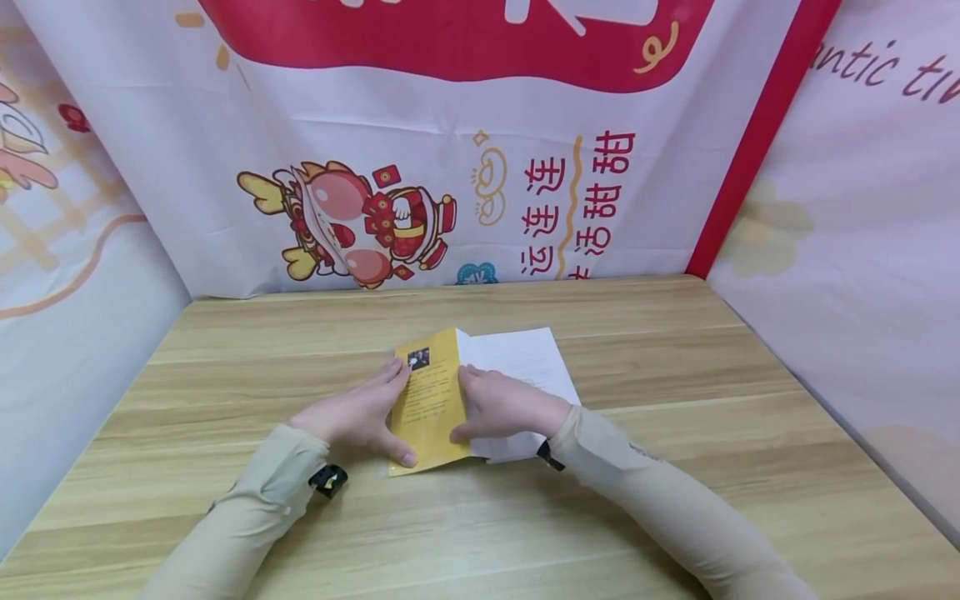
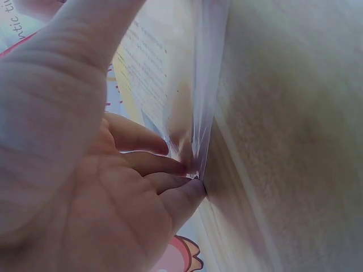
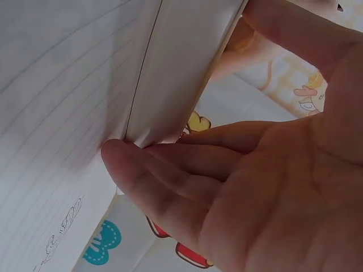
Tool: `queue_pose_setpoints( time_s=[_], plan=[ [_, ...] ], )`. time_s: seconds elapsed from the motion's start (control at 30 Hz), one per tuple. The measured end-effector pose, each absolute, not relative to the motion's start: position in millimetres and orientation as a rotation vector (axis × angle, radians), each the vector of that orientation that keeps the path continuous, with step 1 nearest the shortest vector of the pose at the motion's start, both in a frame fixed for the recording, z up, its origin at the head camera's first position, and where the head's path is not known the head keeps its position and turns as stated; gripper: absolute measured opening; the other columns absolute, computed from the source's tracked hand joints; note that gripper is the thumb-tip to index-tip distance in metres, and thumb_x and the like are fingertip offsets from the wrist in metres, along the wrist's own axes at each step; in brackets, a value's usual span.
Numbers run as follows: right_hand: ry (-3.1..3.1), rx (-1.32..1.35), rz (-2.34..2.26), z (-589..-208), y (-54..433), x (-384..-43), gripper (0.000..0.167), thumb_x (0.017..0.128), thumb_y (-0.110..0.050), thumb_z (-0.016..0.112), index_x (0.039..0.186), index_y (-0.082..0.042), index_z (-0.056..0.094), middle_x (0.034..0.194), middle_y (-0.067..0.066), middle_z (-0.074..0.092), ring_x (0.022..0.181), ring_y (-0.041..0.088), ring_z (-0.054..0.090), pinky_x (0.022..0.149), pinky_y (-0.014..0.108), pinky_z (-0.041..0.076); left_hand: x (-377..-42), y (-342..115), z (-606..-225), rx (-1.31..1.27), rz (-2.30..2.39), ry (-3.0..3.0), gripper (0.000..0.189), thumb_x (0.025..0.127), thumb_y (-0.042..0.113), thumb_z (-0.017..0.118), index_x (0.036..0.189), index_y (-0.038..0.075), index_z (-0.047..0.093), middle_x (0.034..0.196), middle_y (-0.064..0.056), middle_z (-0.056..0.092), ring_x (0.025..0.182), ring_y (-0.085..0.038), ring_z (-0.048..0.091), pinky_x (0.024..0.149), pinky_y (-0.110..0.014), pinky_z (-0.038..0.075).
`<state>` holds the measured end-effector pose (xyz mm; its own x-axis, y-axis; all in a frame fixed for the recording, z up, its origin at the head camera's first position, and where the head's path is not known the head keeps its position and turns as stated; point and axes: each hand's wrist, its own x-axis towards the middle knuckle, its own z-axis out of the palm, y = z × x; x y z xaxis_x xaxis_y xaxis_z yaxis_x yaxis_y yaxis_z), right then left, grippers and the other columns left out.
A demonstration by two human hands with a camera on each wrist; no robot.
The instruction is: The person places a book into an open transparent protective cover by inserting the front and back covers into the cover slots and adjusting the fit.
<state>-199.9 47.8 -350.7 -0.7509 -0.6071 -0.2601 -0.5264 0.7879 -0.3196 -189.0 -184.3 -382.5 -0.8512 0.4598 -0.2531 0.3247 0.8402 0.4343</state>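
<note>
An open book lies on the table, with a yellow printed flap (image 1: 433, 417) on its left and a white page (image 1: 531, 354) on its right. A small dark photo (image 1: 418, 358) sits near the flap's top. My left hand (image 1: 363, 412) grips the flap's left edge, thumb near its lower corner and fingers higher up. In the left wrist view, its fingertips meet a glossy, clear-looking edge (image 2: 207, 79). My right hand (image 1: 510, 404) holds the flap's right edge between spread thumb and fingers. The right wrist view has its fingertips against the lined page (image 3: 57, 113) and the fold beside it.
The wood-grain table (image 1: 262, 367) extends around the book on all sides. A printed white and red cloth (image 1: 420, 108) hangs along the back edge, with more printed cloth (image 1: 855, 250) at both sides. A black strap (image 1: 327, 480) is at the left wrist.
</note>
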Motion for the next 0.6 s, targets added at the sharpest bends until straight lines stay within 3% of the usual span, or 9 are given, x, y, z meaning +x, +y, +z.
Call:
queue_pose_setpoints(
  time_s=[0.17, 0.33, 0.6],
  plan=[
    [2.660, -0.855, -0.381, -351.2, 47.4, -200.1, 0.075, 0.087, -0.037, 0.075, 0.142, 0.003, 0.044, 0.134, 0.015, 0.057, 0.089, 0.015, 0.057, 0.081, 0.027, 0.049, -188.3, -184.8, -383.5, 0.606, 0.560, 2.669, 0.144, 0.056, 0.069, 0.081, 0.154, -0.005, 0.005, 0.160, -0.024, -0.003, 0.147, -0.034, 0.000, 0.116, -0.047, 0.010],
    [2.662, -0.832, -0.432, -353.1, 46.9, -200.8, 0.069, 0.087, -0.034, 0.075, 0.139, 0.002, 0.046, 0.102, 0.007, 0.064, 0.073, 0.014, 0.057, 0.064, 0.026, 0.048, -188.1, -184.8, -383.3, 0.606, 0.571, 2.667, 0.145, 0.055, 0.068, 0.082, 0.154, -0.005, 0.005, 0.160, -0.024, -0.003, 0.147, -0.034, 0.000, 0.116, -0.047, 0.010],
    [2.658, -0.836, -0.423, -352.8, 47.6, -202.7, 0.066, 0.086, -0.034, 0.076, 0.137, -0.002, 0.051, 0.125, 0.013, 0.062, 0.085, 0.016, 0.057, 0.075, 0.028, 0.049, -189.4, -185.6, -383.4, 0.600, 0.591, 2.660, 0.145, 0.055, 0.067, 0.083, 0.154, -0.005, 0.005, 0.160, -0.022, -0.001, 0.147, -0.033, 0.003, 0.116, -0.046, 0.011]
  ],
)
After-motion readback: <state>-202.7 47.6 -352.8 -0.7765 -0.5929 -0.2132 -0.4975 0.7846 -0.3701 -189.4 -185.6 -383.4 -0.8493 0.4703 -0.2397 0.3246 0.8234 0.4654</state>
